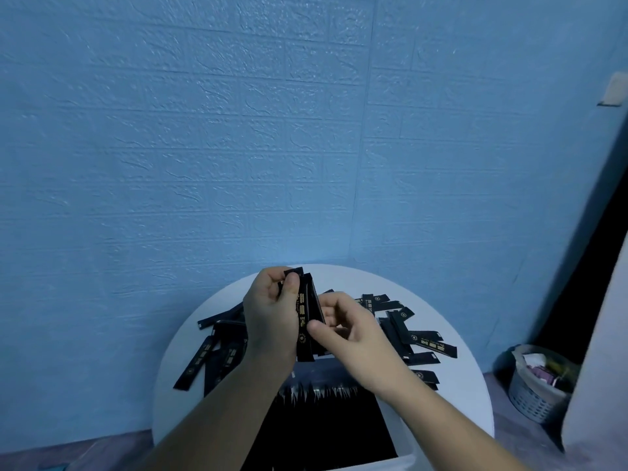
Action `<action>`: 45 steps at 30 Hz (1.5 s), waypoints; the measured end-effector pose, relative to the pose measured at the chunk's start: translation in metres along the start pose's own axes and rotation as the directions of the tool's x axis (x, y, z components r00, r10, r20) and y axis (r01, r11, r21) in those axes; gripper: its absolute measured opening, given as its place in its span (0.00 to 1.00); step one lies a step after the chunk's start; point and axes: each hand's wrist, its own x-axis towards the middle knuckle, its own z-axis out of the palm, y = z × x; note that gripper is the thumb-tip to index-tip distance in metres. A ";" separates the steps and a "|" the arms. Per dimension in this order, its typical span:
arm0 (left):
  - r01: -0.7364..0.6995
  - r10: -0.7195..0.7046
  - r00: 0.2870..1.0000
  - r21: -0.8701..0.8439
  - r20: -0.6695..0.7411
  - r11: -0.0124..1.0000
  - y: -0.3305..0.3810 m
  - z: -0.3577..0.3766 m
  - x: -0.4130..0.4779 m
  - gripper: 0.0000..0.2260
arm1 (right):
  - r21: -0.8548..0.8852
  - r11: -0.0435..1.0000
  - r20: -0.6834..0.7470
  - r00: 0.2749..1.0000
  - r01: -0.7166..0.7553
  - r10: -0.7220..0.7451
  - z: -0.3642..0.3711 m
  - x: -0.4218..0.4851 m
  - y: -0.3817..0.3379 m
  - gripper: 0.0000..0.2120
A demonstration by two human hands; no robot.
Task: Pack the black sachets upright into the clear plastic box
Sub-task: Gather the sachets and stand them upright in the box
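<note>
My left hand (270, 317) grips a small bunch of black sachets (306, 321) with gold print, held nearly upright above the round white table (452, 396). My right hand (350, 331) pinches the lower part of the same bunch between thumb and fingers. Several loose black sachets (418, 338) lie scattered flat on the table to the left and right of my hands. The clear plastic box (326, 426) sits at the near edge of the table, below my hands, filled with upright black sachets; my forearms cover its sides.
A blue textured wall (272, 130) stands directly behind the table. A grey waste basket (540, 385) with rubbish stands on the floor at the right, beside a dark gap and a pale panel (598, 385).
</note>
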 end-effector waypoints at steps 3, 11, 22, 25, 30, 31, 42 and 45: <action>0.017 -0.017 1.000 -0.008 0.001 1.000 0.001 0.001 -0.004 0.05 | 0.102 0.995 -0.045 0.999 0.015 -0.010 -0.002 -0.001 0.002 0.18; -0.043 0.042 0.995 0.012 0.089 0.999 0.006 0.000 -0.016 0.05 | 0.159 0.987 -0.131 0.991 0.030 -0.009 -0.003 -0.002 0.001 0.08; 0.014 -0.126 0.918 0.286 0.377 0.958 -0.011 -0.022 -0.016 0.06 | 0.114 0.993 -0.199 0.980 -0.001 0.024 -0.009 0.004 0.005 0.06; 0.060 -0.154 0.921 0.261 0.359 0.963 -0.013 -0.026 -0.013 0.06 | 0.095 0.995 -0.175 0.984 -0.009 0.026 -0.008 0.003 0.006 0.04; 0.105 -0.177 0.900 0.196 0.399 0.975 -0.013 -0.032 -0.008 0.05 | 0.007 1.000 -0.268 0.964 -0.002 0.004 -0.013 0.007 0.010 0.06; 0.095 -0.170 0.892 0.195 0.418 0.976 -0.012 -0.032 -0.009 0.05 | -0.023 1.000 -0.272 0.962 -0.006 0.000 -0.014 0.008 0.011 0.05; -0.079 -0.029 0.907 0.237 0.420 0.968 -0.011 -0.029 -0.010 0.12 | -0.060 0.998 -0.184 0.983 0.006 -0.017 -0.019 0.011 0.011 0.09; -0.086 -0.028 0.904 0.245 0.426 0.966 -0.011 -0.030 -0.007 0.11 | -0.062 0.998 -0.154 0.988 0.008 -0.018 -0.016 0.010 0.012 0.08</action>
